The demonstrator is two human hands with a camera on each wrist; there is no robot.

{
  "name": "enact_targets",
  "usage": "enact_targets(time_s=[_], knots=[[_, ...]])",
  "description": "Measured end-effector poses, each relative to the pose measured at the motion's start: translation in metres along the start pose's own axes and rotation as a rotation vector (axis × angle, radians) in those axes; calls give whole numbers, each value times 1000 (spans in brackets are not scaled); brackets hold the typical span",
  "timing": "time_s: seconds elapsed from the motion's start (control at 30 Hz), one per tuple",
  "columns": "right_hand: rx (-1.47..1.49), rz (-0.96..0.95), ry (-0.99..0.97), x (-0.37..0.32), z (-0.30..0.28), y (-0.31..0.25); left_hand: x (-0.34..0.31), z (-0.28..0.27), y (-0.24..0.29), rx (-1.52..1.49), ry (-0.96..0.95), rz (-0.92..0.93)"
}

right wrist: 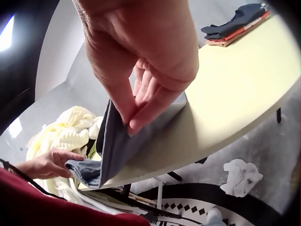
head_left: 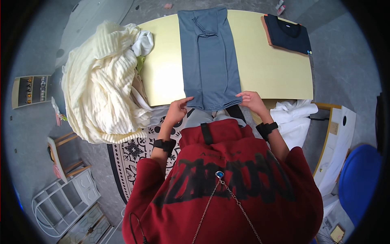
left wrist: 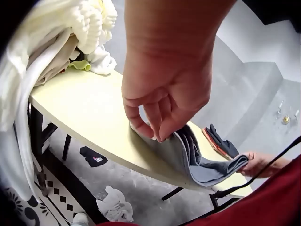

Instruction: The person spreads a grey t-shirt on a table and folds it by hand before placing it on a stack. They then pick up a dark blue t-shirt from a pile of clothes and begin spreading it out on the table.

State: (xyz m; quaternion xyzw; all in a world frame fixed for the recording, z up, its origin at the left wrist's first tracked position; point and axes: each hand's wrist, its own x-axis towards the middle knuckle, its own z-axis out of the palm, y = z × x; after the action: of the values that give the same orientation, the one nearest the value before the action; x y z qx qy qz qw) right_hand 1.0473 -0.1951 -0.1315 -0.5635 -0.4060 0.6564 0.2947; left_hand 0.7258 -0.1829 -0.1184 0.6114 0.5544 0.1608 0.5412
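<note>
A pair of grey-blue drawstring trousers (head_left: 209, 57) lies lengthwise across the table, its waist with the tied cord at the far side. The end nearest the person hangs at the table's front edge. There my left hand (head_left: 177, 110) pinches the left corner between thumb and fingertips. At the opposite corner my right hand (head_left: 252, 101) pinches the fabric the same way. In the left wrist view the trousers (left wrist: 176, 157) show several layers at the raised end, sagging between the two hands. The right wrist view shows the right thumb and finger meeting on the cloth's edge (right wrist: 123, 141).
A big heap of cream ribbed cloth (head_left: 101, 81) covers the table's left end and hangs over. Folded dark and orange shirts (head_left: 288, 34) lie at the back right of the pale yellow table (head_left: 264, 77). White cloth (head_left: 292, 122) lies below the table's right front edge.
</note>
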Motion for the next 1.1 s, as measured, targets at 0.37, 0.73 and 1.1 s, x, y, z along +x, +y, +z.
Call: enact_targets(time_s=[0.37,0.73,1.1], knots=[[-631,-796,302,-2,7,-19,2,-6,10,284,287,319],[-219,-226,-40,-5,-1,-26,-2,-15,15,-248,-140,-54],[228,-87,-160,9,-2,-17,10,-7,12,-864,-227,-179]])
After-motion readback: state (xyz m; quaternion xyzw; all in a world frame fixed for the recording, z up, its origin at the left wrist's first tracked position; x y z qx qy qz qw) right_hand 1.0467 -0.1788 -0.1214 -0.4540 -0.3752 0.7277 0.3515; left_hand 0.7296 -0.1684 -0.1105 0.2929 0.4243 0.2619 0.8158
